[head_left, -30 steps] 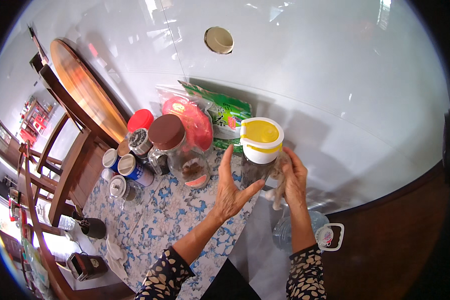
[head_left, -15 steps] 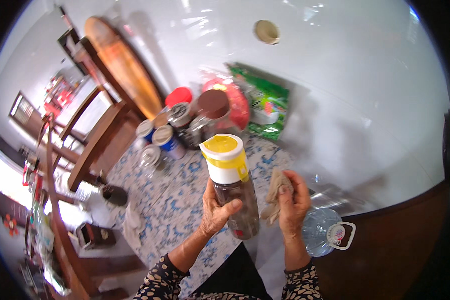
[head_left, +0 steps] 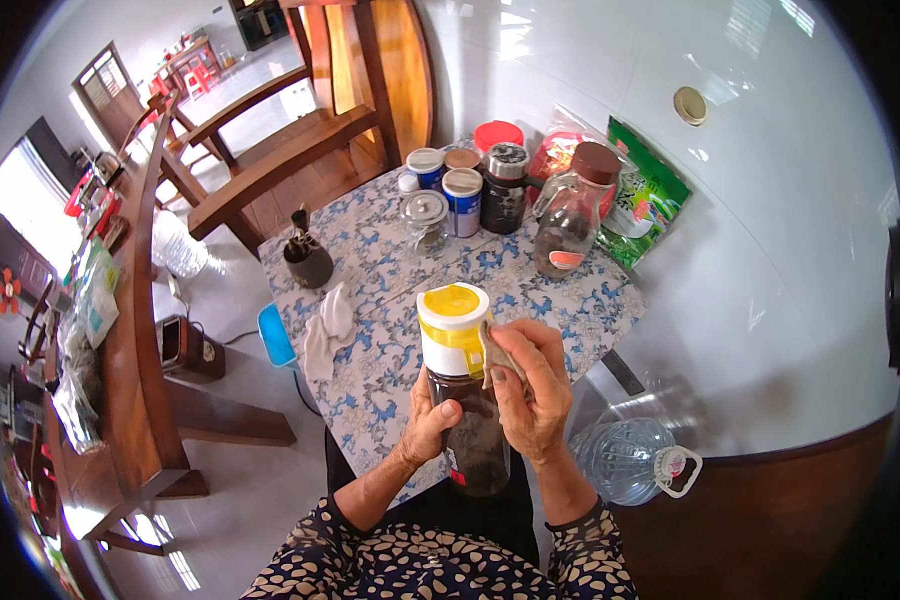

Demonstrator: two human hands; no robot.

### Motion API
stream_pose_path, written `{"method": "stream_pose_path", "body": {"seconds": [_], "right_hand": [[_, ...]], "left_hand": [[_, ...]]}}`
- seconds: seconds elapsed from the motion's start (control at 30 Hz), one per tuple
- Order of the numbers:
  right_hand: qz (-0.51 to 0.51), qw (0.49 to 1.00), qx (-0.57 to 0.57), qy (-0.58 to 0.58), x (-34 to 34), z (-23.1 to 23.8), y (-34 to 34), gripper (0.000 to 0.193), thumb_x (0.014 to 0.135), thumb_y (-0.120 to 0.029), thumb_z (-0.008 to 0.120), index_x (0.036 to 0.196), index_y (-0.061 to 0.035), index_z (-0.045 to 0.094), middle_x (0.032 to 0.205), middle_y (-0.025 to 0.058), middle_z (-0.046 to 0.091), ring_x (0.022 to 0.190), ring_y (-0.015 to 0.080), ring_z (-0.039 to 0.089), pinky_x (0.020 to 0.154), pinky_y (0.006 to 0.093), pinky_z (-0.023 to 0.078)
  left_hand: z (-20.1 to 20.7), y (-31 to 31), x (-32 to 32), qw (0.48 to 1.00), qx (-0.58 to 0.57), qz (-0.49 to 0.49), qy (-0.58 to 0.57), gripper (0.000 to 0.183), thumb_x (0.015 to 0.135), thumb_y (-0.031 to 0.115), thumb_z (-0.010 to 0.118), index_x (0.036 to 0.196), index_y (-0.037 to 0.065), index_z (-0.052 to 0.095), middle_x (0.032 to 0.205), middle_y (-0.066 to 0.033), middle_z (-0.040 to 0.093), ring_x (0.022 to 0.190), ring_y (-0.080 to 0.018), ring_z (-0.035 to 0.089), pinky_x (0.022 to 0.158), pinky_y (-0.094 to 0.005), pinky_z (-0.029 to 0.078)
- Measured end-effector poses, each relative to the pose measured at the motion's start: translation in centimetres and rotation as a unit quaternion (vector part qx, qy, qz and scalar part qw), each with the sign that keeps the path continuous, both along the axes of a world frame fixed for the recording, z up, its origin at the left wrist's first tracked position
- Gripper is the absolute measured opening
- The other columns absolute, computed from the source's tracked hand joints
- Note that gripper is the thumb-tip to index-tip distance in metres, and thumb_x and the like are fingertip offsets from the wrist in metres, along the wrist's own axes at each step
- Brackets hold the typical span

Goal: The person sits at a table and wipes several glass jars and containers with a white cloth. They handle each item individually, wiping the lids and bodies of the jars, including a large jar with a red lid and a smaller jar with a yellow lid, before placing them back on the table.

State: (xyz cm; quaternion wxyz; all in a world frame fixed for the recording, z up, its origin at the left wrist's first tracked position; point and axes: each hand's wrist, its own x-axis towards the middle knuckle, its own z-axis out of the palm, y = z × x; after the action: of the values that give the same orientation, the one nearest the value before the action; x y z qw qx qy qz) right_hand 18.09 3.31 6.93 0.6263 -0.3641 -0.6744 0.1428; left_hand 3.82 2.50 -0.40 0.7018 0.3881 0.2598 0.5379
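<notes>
A dark see-through water bottle [head_left: 478, 440] with a white and yellow lid stands nearly upright in front of me, over the near edge of the table. My left hand [head_left: 425, 425] is wrapped around its body below the lid, thumb across the front. In my right hand [head_left: 532, 390] a beige cloth [head_left: 500, 355] is pinched between thumb and fingers. That cloth presses against the right side of the lid, by the yellow clasp. Part of the cloth is hidden behind my fingers.
Jars, cans and a brown-capped glass jug [head_left: 570, 225] crowd the far side of the patterned table [head_left: 390, 310], beside a green packet [head_left: 645, 200]. A dark pot [head_left: 308, 262] and white cloth [head_left: 328, 325] lie left. A large water jug [head_left: 625, 460] stands right, wooden chairs [head_left: 290, 160] left.
My right hand has brought the cloth leftward from beside the bottle onto its lid. The head view has shifted, showing more of the table and the room at left.
</notes>
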Motion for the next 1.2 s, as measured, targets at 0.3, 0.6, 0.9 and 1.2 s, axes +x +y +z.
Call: {"method": "stream_pose_path", "body": {"seconds": [0.3,0.6,0.9,1.2], "right_hand": [[0.028,0.994,-0.07,0.077,-1.9,1.6,-2.4,0.023,0.083,0.004,0.057,0.105,0.0026,0.061,0.102,0.0113,0.059,0.088,0.0165,0.058,0.076,0.0251,0.047],[0.051,0.982,-0.144,0.109,0.4,2.8,-2.7,0.025,0.08,0.005,0.058,0.104,0.0023,0.064,0.099,0.0067,0.058,0.082,0.0098,0.055,0.067,0.021,0.045],[0.097,0.976,-0.148,-0.125,2.5,5.2,-3.5,0.036,0.068,0.009,0.065,0.102,-0.0045,0.068,0.093,0.0067,0.054,0.075,0.0146,0.056,0.061,0.0241,0.047],[0.065,0.98,-0.06,-0.177,1.5,5.3,-2.1,0.035,0.068,0.01,0.061,0.099,-0.0049,0.068,0.092,0.0075,0.055,0.073,0.0156,0.054,0.06,0.0259,0.045]], "left_hand": [[-0.1,-2.2,-3.1,0.996,0.08,0.004,0.047,0.101,0.063,0.036,0.082,0.139,-0.001,0.027,0.129,-0.0124,0.048,0.118,-0.0224,0.049,0.101,-0.0355,0.037],[-0.5,-2.1,-3.7,0.968,0.167,0.034,0.184,0.102,0.057,0.034,0.087,0.138,0.001,0.035,0.124,-0.0118,0.053,0.118,-0.0236,0.05,0.102,-0.0371,0.036],[-0.9,-0.8,-3.3,0.879,0.367,0.118,0.281,0.093,0.057,0.038,0.086,0.131,0.002,0.044,0.11,-0.0174,0.059,0.1,-0.0297,0.06,0.087,-0.0388,0.048],[-1.0,-1.0,-3.6,0.883,0.364,0.103,0.279,0.088,0.056,0.039,0.086,0.126,0.003,0.049,0.108,-0.0168,0.06,0.096,-0.0297,0.062,0.083,-0.0377,0.05]]}}
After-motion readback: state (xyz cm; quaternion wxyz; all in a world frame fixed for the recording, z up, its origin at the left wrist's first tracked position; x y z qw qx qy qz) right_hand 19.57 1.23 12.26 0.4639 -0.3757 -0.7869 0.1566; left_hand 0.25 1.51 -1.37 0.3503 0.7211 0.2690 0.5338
